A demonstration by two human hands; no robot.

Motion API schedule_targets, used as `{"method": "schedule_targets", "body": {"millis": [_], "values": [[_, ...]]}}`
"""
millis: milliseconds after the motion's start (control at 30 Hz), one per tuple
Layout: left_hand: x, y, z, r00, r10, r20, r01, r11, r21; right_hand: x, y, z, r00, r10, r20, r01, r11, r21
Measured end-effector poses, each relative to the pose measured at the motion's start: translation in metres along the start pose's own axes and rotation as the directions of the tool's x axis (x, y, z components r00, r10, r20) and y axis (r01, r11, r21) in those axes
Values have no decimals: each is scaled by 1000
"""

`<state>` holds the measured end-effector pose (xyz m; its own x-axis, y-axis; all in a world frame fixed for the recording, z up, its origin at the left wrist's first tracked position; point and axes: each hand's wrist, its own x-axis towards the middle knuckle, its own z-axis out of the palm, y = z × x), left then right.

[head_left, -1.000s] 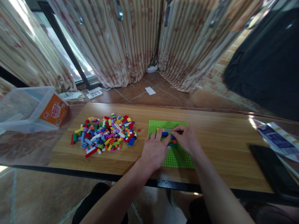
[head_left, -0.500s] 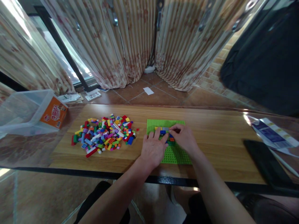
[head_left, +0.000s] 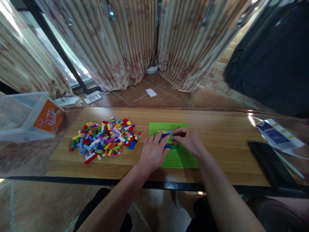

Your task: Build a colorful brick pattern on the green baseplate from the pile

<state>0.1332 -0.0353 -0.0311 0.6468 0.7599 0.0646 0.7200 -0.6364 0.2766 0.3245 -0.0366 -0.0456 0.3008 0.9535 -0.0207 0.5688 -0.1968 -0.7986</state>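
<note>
On the grained worktop, a studded green plastic board carries blocky multicoloured bricks; left hand spread wide, right hand in a narrow grip, contents hidden.

Your baseplate: bright green. Bricks on it: yellow, grey, blue, orange-red. The loose pile to your left mixes red, yellow, blue, purple, green, orange and white. Your table: tan wood grain, black edge. Curtains: beige stripes, reddish blotches. Box label: orange, white lettering.
</note>
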Motion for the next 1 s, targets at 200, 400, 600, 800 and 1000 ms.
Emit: {"method": "schedule_targets", "body": {"millis": [200,400,600,800,1000], "values": [[0,4,5,1000,17,-25,-14,996,93,0,1,3,1000,8,-19,-9,999,-33],[-1,11,5,999,-19,-33,23,992,126,-1,2,3,1000,-5,-11,5,1000,0],[-1,14,8,998,-41,-53,46,994,95,3,15,3,1000,-27,13,28,1000,-4],[-8,13,12,987,-26,-159,26,1000,2,8,30,-2,998,-53,46,54,998,-27],[-10,-24,-16,865,-183,-468,9,937,-349,-9,-9,7,956,-218,-198,191,971,-146]]}}
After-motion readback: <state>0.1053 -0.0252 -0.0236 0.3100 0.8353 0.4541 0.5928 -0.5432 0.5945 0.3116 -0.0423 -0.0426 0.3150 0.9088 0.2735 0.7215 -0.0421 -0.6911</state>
